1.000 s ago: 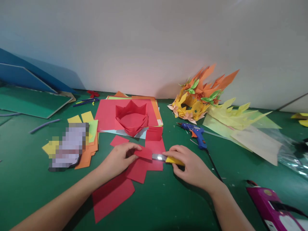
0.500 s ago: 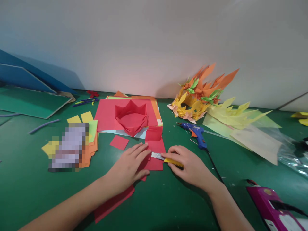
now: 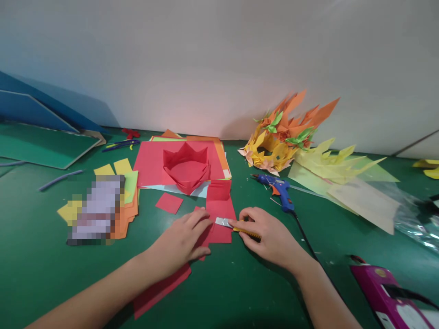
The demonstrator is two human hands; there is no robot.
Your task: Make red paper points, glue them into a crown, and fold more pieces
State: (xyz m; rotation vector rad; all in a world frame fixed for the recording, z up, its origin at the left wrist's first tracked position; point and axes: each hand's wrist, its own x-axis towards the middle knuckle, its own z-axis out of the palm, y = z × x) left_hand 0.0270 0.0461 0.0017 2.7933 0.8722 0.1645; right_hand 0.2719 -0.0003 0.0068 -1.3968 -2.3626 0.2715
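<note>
My right hand [image 3: 269, 235] grips the yellow handle of a utility knife [image 3: 224, 222], whose metal blade points left and lies over a red paper piece [image 3: 221, 236]. My left hand [image 3: 180, 237] lies palm down with fingers stretched out on another piece of red paper [image 3: 205, 235], left of the blade. That piece is mostly hidden under the hand. A longer red strip [image 3: 161, 292] sticks out beneath my left wrist. A small red square [image 3: 169, 203] lies just beyond my left hand. Farther back, a red folded paper crown [image 3: 187, 169] stands on stacked coloured sheets [image 3: 147, 162].
A blue hot glue gun [image 3: 279, 189] lies right of centre, its cord running past my right arm. Yellow and orange paper crowns [image 3: 274, 146] stand behind it. A purple device [image 3: 380, 288] sits front right. Left are a blurred-out phone [image 3: 99, 205] and coloured paper pieces [image 3: 128, 214].
My left hand has slid slightly left, and the red paper under it has moved a little away from the blade. My right hand and the knife stay nearly in place.
</note>
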